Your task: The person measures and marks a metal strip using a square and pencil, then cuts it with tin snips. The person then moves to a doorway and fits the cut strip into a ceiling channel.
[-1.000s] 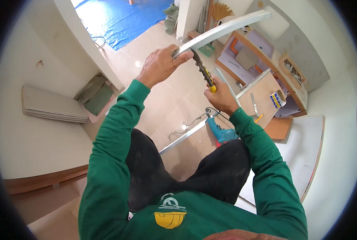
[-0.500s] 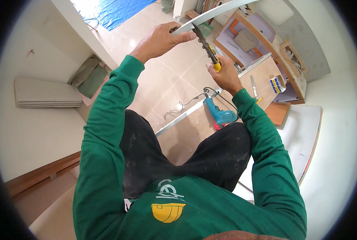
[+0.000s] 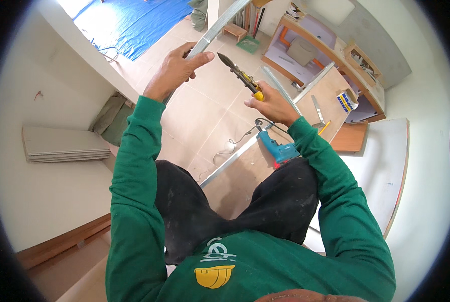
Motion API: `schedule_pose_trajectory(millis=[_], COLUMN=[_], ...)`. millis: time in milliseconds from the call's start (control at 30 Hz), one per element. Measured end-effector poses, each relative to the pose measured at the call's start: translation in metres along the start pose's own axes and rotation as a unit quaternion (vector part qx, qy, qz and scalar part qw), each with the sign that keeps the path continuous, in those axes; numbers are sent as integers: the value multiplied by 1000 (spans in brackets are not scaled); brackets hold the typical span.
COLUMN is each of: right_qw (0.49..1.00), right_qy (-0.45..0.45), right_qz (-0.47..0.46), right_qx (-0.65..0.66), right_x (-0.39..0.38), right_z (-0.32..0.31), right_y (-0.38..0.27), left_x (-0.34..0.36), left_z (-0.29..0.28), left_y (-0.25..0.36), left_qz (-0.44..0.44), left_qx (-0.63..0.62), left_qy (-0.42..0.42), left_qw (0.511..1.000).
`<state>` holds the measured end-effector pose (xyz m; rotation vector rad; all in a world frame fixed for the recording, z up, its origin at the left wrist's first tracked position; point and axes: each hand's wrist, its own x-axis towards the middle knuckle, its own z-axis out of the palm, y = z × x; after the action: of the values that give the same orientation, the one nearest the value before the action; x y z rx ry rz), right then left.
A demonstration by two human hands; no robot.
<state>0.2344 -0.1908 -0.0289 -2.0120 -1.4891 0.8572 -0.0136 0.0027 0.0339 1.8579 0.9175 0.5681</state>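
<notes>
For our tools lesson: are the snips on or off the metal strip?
Off: floor tiles show between the snips and the metal strip.

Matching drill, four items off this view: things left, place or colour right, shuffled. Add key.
1. metal strip
2. snips
3. power drill
4. tarp

A. blue, spread on the floor
B. in the right hand
C. teal, by the right knee
D. in the left hand

Pairs: 1-D, 2-B, 3-C, 4-A
</notes>
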Motion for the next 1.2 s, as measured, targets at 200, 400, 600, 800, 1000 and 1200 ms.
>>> schedule_pose_trajectory(millis=[200,400,600,800,1000,1200], right_qw=[997,994,992,988,988,985], right_qy=[51,79,74,106,105,115], right_qz=[-51,-63,-90,-112,-110,-125], right_qx=[7,33,50,16,-19,-30], right_x=[2,-8,-12,-7,-8,-4], right_z=[-3,-10,-12,-9,-12,-9], right_y=[11,11,11,18,11,11], left_x=[-7,-11,-25,-29,-29,-32], left_z=[14,22,16,18,18,16], left_y=[6,14,36,40,43,42], left_qz=[64,101,100,120,139,177], left_qx=[-13,35,85,71,69,66], left_qy=[-18,-47,-69,-59,-46,-35], left_qw=[998,993,989,989,987,981])
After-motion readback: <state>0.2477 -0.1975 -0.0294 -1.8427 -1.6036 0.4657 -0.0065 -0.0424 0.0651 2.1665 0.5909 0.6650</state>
